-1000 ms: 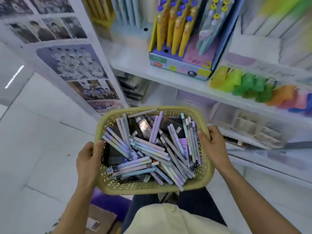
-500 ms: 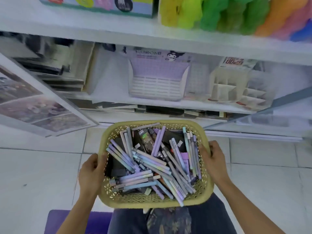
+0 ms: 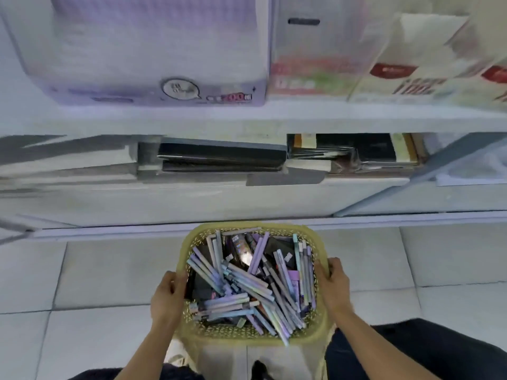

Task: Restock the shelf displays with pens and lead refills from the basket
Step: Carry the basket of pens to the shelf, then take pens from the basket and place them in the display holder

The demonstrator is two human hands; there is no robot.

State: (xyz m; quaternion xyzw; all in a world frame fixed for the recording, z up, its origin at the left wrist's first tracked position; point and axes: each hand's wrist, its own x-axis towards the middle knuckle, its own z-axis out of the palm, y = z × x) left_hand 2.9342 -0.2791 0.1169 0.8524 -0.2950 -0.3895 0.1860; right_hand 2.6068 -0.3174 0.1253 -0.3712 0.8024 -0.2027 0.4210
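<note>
A yellow woven basket (image 3: 248,333) sits low in front of me, just above the tiled floor. It is heaped with several pastel pens (image 3: 247,286) in purple and blue, plus dark packets (image 3: 204,287) that may be lead refills. My left hand (image 3: 167,296) grips the basket's left rim, fingers curled over the edge. On the opposite rim, my right hand (image 3: 333,283) holds on the same way. A purple display box (image 3: 142,50) stands on the shelf above, blurred.
The white shelf edge (image 3: 247,119) runs across the view, with white and red display boxes (image 3: 397,78) at the right. Black flat packages (image 3: 219,157) lie on the lowest shelf. Grey floor tiles (image 3: 109,270) surround the basket. My knees are at the bottom.
The view has dropped from the upper shelves to the lowest ones. The basket has come down towards the floor, still held by both hands.
</note>
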